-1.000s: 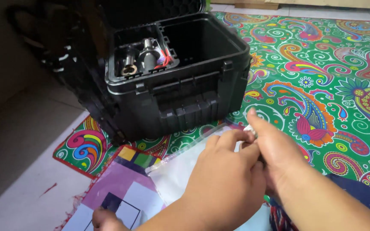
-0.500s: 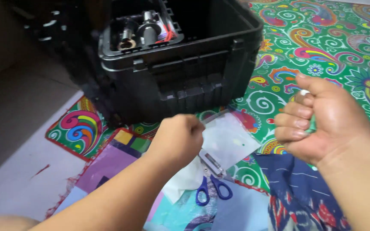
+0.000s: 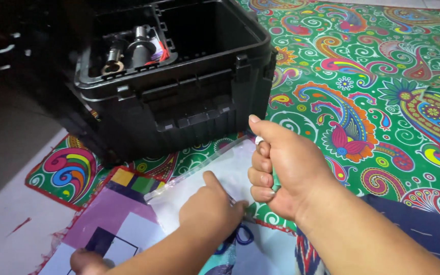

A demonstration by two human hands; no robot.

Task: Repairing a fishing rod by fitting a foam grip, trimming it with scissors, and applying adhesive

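My right hand (image 3: 286, 170) is closed in a fist around a small green and white object (image 3: 275, 179), with the thumb up, just in front of the black plastic toolbox (image 3: 189, 102). My left hand (image 3: 210, 209) rests palm down on a clear plastic sheet (image 3: 230, 168) lying on the mat. Blue-handled scissors (image 3: 238, 237) lie partly hidden under the left hand. The toolbox is open, and its tray holds metal tool parts (image 3: 128, 48) and a bit of red wire.
A bright green paisley mat (image 3: 373, 91) covers the floor to the right. A purple and white patchwork cloth (image 3: 113, 224) lies at the lower left. Bare grey floor (image 3: 6, 168) is on the left. Dark blue patterned fabric (image 3: 423, 224) is under my right arm.
My right hand has come in from the right and lowered next to the left hand. My left hand has dropped onto the plastic sheet, covering most of the scissors.
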